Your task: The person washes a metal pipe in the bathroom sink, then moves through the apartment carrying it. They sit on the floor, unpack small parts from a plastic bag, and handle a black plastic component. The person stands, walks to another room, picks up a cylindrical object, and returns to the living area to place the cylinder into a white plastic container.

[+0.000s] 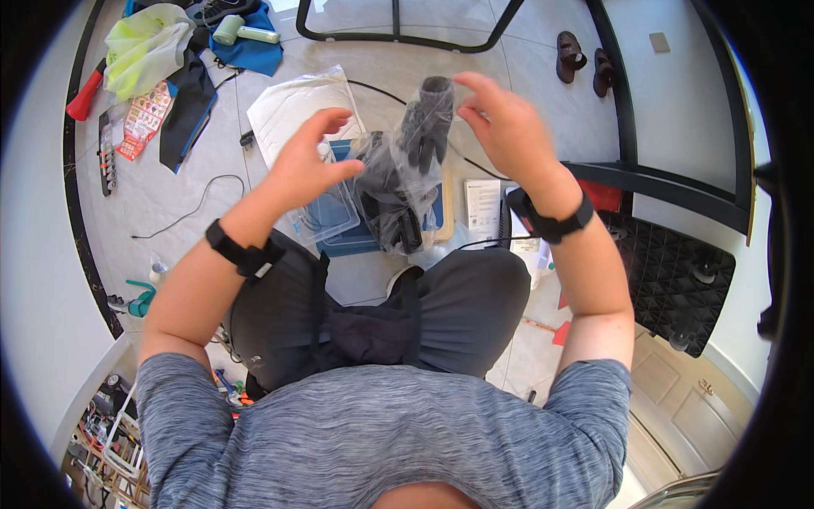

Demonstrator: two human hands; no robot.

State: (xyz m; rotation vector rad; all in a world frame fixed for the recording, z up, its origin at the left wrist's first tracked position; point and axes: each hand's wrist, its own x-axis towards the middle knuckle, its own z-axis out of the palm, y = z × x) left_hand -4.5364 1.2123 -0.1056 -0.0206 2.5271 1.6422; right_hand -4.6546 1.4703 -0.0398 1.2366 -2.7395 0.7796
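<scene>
I sit with a clear plastic bag [405, 174] raised in front of my knees. Inside it is a black glove-like item [426, 123], its top end pointing up. My left hand [309, 161] pinches the bag's left edge between thumb and fingers. My right hand [502, 119] is at the bag's upper right, thumb against the plastic near the black item's top, fingers spread and blurred. Both wrists carry black bands.
On the floor below the bag lie a blue box [360, 242] with clear plastic trays [326, 216], a white plastic sheet [297, 106] and a paper leaflet [482, 208]. A black cable [199, 204], clothes [191, 106], sandals [583, 59] and a black studded mat [657, 271] surround me.
</scene>
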